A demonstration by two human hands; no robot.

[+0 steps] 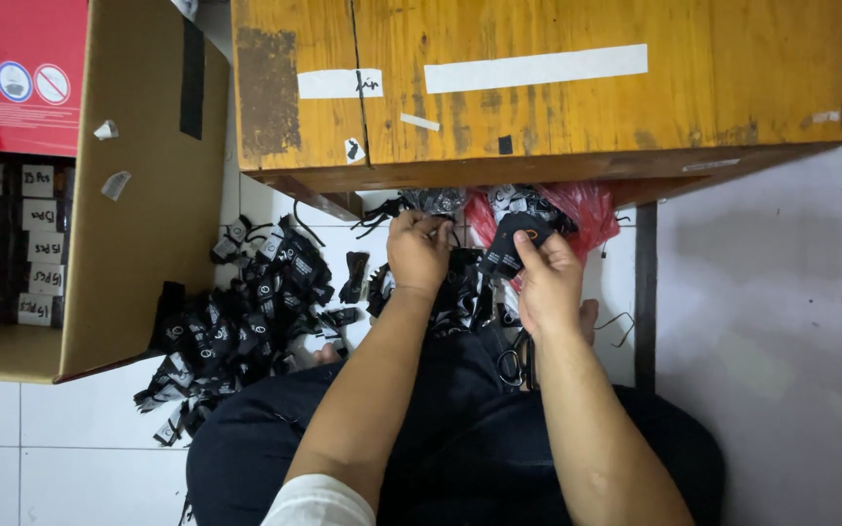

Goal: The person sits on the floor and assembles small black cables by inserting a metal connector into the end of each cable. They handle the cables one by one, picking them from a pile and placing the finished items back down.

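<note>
Head view, only angle. Person seated on the floor, dark trousers (460, 438), arms reaching forward toward the underside edge of a worn wooden table (548, 88).

Right hand (550, 282): grasping a black hang tag (516, 242), thumb on top, fingers curled underneath. The tag is a flat rectangle with a small orange mark on its face. Its long axis runs diagonally, upper end toward the table edge and to the right, lower end toward the person's left. The face is tilted up at the camera. The tag sits just in front of the table edge, above the lap, with a red plastic bag (587, 209) right behind it.

Left hand (419, 251): fingers bunched and pinched on something black at the fingertips, near a clear bag of black pieces (436, 202). Looks like cord or string; can't tell exactly what, too small and dark. Hand closed, not flat.

The two hands are near each other but not touching. Between and under them, more black tags lie stacked in the lap (465, 292).

To the person's left: loose pile of black tags with white ring marks (246, 312) spread on white floor tiles (70, 419), orientations random. Beyond it is an open cardboard box (148, 195), a red panel on its flap, with rows of dark bundles carrying white labels inside.

Scissors (514, 365) lie on the lap just below the right wrist.
</note>
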